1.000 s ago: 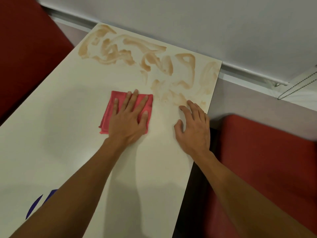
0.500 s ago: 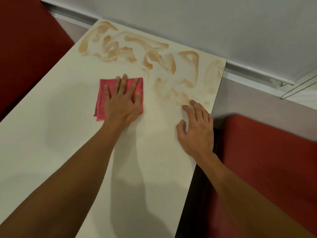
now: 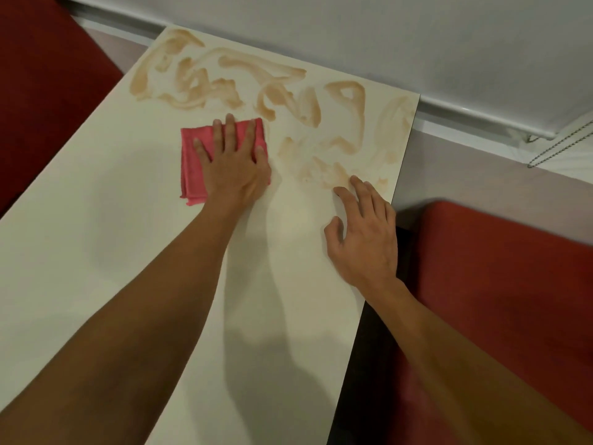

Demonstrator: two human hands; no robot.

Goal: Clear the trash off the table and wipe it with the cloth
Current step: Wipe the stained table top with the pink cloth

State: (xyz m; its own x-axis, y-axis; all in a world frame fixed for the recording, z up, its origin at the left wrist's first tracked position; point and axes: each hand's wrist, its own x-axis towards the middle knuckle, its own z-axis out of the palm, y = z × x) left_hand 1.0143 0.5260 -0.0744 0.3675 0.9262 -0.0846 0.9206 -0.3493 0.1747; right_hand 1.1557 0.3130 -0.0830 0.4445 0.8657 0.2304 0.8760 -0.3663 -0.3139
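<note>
Pressing the pink cloth [image 3: 192,155] flat to the table [image 3: 96,252] with straight fingers, the left hand [image 3: 234,168] lies just short of the brown smears [image 3: 288,91] ahead, the right hand [image 3: 362,242] resting loosely spread nearby.

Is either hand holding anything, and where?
Nothing gripped: left hand presses flat on the folded pink cloth, its right half; right hand rests on the white table.
</note>
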